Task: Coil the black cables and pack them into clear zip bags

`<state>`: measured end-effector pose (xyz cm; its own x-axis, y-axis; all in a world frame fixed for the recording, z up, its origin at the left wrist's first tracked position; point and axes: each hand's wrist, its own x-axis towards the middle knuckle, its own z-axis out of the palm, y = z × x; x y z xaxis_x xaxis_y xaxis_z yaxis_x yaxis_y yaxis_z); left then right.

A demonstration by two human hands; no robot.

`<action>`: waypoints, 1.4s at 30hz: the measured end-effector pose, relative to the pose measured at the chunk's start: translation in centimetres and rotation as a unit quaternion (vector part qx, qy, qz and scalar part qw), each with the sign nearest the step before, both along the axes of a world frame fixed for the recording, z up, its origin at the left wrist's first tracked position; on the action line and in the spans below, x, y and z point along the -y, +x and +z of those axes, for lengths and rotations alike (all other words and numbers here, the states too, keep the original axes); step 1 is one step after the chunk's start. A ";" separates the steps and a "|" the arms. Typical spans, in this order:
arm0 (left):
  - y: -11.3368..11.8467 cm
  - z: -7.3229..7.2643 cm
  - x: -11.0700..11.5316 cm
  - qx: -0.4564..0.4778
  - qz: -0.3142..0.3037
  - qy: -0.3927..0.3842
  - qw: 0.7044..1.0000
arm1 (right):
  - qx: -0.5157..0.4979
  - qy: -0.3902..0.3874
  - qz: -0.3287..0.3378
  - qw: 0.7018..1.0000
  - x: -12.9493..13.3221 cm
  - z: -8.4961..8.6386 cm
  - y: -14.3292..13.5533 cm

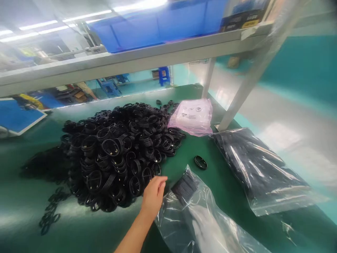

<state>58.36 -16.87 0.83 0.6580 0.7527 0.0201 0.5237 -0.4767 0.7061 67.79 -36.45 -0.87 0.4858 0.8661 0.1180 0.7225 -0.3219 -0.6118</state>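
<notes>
My left hand (154,193) is closed at the left edge of a clear plastic bag (223,225), beside the front of a big heap of black oval rings (118,151). Inside the bag lies a neat row of black rings (185,187), seen through the film. Behind the film a pale blurred shape, seemingly my right hand (206,223), reaches toward that row; its fingers do not show clearly. One loose black ring (200,162) lies on the green table just beyond the bag.
A filled bag of black items (258,161) lies on the right. Behind it, a pink-tinted bag with a white packet (193,116) sits near a shelf post (242,80). Blue bins (163,24) stand on the overhead shelf. Several small rings (50,214) lie front left.
</notes>
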 end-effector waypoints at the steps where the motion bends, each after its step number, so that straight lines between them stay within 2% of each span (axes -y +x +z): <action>1: -1.9 -0.5 1.1 -0.016 -0.019 0.081 0.996 | 0.001 -0.009 0.025 1.000 -0.7 -0.8 -0.1; 4: -6.5 -2.8 4.2 -0.084 -0.099 0.270 0.954 | 0.011 -0.041 0.096 0.995 -2.5 -3.0 -1.2; 6: -8.2 -4.4 5.4 -0.139 -0.114 0.335 0.925 | 0.020 -0.056 0.115 0.992 -3.6 -4.0 -2.0; 8: -9.1 -5.6 5.6 -0.173 -0.112 0.368 0.907 | 0.038 -0.082 0.130 0.987 -4.7 -4.3 -2.4; 10: -9.4 -6.4 5.4 -0.183 -0.112 0.390 0.896 | 0.072 -0.144 0.141 0.977 -5.6 -3.7 -2.4; 13: -9.8 -6.9 5.0 -0.189 -0.117 0.412 0.884 | 0.066 -0.225 0.151 0.960 -6.5 -1.5 -1.6; 16: -10.1 -7.1 4.9 -0.200 -0.110 0.422 0.878 | -0.018 -0.197 0.157 0.968 -6.7 0.9 -0.7; 18: -10.2 -7.2 5.0 -0.209 -0.109 0.427 0.873 | -0.049 -0.195 0.152 0.968 -6.8 1.7 -0.4; 22: -10.4 -7.3 5.1 -0.223 -0.114 0.439 0.863 | -0.064 -0.228 0.134 0.962 -7.1 1.3 -0.9; 26: -9.6 -7.2 4.4 -0.218 -0.120 0.429 0.868 | -0.064 -0.201 0.115 0.971 -7.1 0.1 -1.1; 31: -7.9 -6.3 3.2 -0.184 -0.142 0.364 0.902 | -0.033 -0.177 0.095 0.979 -7.2 0.3 -0.2; 34: -6.9 -4.4 2.9 -0.146 -0.126 0.316 0.929 | -0.018 -0.140 0.137 0.980 -6.1 -0.5 0.4; 36: -5.2 -2.3 2.7 -0.105 -0.090 0.265 0.954 | -0.008 -0.085 0.131 0.988 -4.6 -1.8 0.7; 37: -4.0 -1.3 2.4 -0.083 -0.069 0.232 0.967 | 0.003 -0.053 0.097 0.994 -3.8 -2.7 0.8; 39: -0.7 0.5 1.4 -0.046 -0.042 0.150 0.987 | 0.025 -0.021 -0.048 0.998 -2.3 -4.3 1.0; 41: 3.0 1.4 0.3 -0.035 -0.039 0.054 0.997 | 0.040 -0.020 -0.137 0.990 -1.6 -5.4 1.1; 42: 4.7 1.4 -0.3 -0.039 -0.048 0.012 0.998 | 0.045 -0.024 -0.152 0.987 -1.5 -5.7 1.2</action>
<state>63.01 -16.61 2.22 0.7280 0.6854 -0.0170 0.5275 -0.5441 0.6525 68.94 -34.90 -6.60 0.7132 0.6879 0.1347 0.6393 -0.5596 -0.5274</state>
